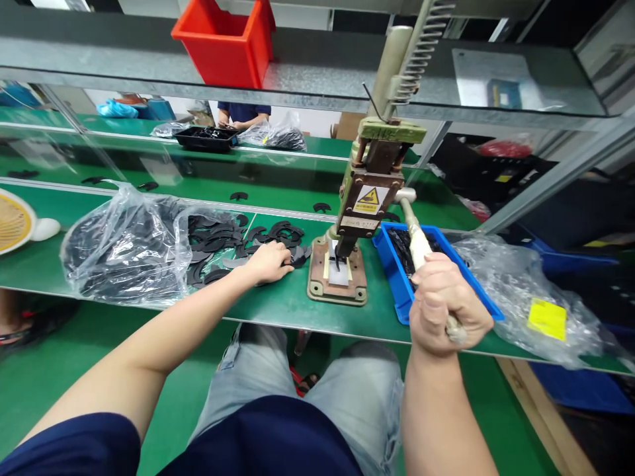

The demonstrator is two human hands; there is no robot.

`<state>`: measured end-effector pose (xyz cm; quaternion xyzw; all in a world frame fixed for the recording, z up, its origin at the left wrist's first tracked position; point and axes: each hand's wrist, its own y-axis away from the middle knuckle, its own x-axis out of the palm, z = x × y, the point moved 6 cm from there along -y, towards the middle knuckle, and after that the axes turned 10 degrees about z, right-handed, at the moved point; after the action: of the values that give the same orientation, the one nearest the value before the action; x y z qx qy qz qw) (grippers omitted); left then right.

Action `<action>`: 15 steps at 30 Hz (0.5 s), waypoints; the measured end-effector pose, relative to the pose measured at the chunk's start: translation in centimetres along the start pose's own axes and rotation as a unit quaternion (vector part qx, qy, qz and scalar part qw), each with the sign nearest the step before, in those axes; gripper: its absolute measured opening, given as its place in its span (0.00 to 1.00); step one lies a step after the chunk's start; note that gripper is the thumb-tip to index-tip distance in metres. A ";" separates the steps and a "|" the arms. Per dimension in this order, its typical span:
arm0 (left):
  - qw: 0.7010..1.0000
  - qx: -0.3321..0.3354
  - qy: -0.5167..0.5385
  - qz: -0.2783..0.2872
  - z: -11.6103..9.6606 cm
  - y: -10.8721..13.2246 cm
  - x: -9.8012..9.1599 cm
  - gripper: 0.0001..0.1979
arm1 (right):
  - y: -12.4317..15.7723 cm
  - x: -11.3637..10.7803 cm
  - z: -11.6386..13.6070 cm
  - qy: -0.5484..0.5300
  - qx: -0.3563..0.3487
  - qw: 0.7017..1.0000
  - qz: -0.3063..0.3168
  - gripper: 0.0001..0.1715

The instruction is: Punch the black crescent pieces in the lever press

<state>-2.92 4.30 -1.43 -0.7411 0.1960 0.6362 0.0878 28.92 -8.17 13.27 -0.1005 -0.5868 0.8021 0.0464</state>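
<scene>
My right hand (446, 301) is closed around the lever handle (417, 241) of an arbor press (367, 192). The handle is wrapped in pale material and its end pokes out below my fist. Under the press ram, a small dark piece (340, 263) shows on the pale fixture plate (338, 276). My left hand (272, 262) is left of the press base, low over a loose pile of flat black curved pieces (215, 238). Its fingers are bent, with a black curved piece (299, 256) at the fingertips; the grip is partly hidden.
A clear plastic bag (129, 244) of black pieces lies left of the pile. Right of the press stand a blue bin (404, 297) and another plastic bag (516, 297). A red bin (223, 46) sits on the shelf above. Across the belt (278, 175), a person works beside a black tray (206, 139).
</scene>
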 end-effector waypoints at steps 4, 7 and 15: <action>0.997 0.007 0.072 -0.008 0.3 0.1 -1.5 0.06 | 0.2 0.0 0.0 0.004 -0.005 1.000 -0.020 0.20; 0.995 0.019 0.100 -0.018 0.2 0.7 -3.1 0.06 | 0.2 0.2 -0.1 0.005 -0.007 1.000 -0.024 0.20; 0.985 0.047 0.165 -0.010 -2.7 0.6 -0.4 0.05 | 0.2 0.2 -0.1 0.005 -0.011 0.999 -0.041 0.21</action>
<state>-0.78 2.77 -0.53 -0.8329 0.2297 0.4944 0.0952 28.79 -8.05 13.06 -0.0812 -0.5987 0.7927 0.0813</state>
